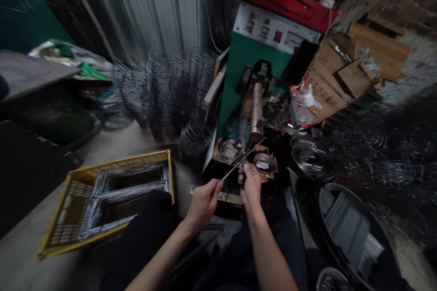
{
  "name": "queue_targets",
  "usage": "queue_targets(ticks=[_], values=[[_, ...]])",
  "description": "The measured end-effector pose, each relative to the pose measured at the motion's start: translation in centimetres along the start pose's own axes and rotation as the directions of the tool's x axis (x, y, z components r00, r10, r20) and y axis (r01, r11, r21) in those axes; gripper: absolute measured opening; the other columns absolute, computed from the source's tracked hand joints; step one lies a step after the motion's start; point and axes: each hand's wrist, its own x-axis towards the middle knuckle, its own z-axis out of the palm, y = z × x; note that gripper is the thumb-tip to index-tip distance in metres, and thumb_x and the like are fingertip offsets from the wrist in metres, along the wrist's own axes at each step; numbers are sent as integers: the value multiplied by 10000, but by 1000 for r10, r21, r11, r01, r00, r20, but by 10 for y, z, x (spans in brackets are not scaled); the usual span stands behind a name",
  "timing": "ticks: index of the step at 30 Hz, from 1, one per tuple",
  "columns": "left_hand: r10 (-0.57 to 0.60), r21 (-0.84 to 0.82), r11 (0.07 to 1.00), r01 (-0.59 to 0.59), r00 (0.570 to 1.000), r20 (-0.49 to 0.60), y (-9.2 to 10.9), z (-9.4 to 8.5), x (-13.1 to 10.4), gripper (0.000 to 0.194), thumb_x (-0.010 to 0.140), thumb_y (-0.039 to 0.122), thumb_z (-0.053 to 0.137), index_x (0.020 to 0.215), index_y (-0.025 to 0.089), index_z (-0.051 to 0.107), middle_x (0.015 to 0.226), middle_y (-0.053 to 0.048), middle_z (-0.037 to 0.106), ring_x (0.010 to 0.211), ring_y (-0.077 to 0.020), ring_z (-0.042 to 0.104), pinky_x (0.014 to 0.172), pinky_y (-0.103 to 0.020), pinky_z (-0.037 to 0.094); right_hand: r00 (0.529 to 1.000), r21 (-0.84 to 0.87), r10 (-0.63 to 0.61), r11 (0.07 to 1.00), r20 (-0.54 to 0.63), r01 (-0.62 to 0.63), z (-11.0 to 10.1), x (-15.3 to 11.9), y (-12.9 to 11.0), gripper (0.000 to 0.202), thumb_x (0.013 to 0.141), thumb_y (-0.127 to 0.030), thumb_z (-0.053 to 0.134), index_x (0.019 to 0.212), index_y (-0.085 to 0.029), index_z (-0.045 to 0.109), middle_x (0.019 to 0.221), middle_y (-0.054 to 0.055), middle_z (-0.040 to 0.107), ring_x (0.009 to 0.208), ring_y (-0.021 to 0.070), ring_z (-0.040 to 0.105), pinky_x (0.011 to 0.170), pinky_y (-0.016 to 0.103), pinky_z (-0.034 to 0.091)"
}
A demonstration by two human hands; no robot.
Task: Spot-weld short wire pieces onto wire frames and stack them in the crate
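Head view: from where I stand, I see one thin, straight metal rod [229,173], grey and a little shiny. It lies slanting, its near end at the left fingertips and its far end just below the thick cylinder [256,113] of the green machine [223,100]. The left hand [204,201] pinches this near end between thumb and bent fingers; its forearm comes up from below. The right hand [251,186] is just beside, palm turned inward, with fingers curled together close under the rod; whether they grip something, I cannot tell. Beyond the right fingers, up and to the right, a cardboard box [322,93] carries a line of dark Chinese characters, of which the last seem to be 折叠床. Above both hands' fingers, the machine's pale panel [293,38] has small lettering, too blurred for reading.
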Motion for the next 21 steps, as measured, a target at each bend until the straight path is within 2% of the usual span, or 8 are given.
queue_targets(ticks=[10,17,21], values=[[5,-21,1000,-6,999,-41,3,-1,9,317,981,313,410,713,184,519,580,33,478,520,-99,475,554,-213,329,999,-53,-49,997,19,50,6,6,-3,359,725,-484,730,747,-190,526,601,-52,554,417,42,376,397,169,291],[-6,-27,1000,5,999,-36,0,1,11,305,988,324,415,748,181,536,594,33,478,533,-101,471,569,-220,325,997,-19,-50,998,51,51,6,12,-4,356,729,-462,747,746,-186,522,603,-49,562,428,41,385,400,158,302],[-5,-37,999,3,999,-45,1,1,13,319,990,323,408,719,186,504,580,42,432,518,-98,441,560,-226,312,997,-9,-52,999,52,52,7,14,-3,358,726,-455,754,744,-184,521,592,-54,556,422,37,381,399,155,303]])
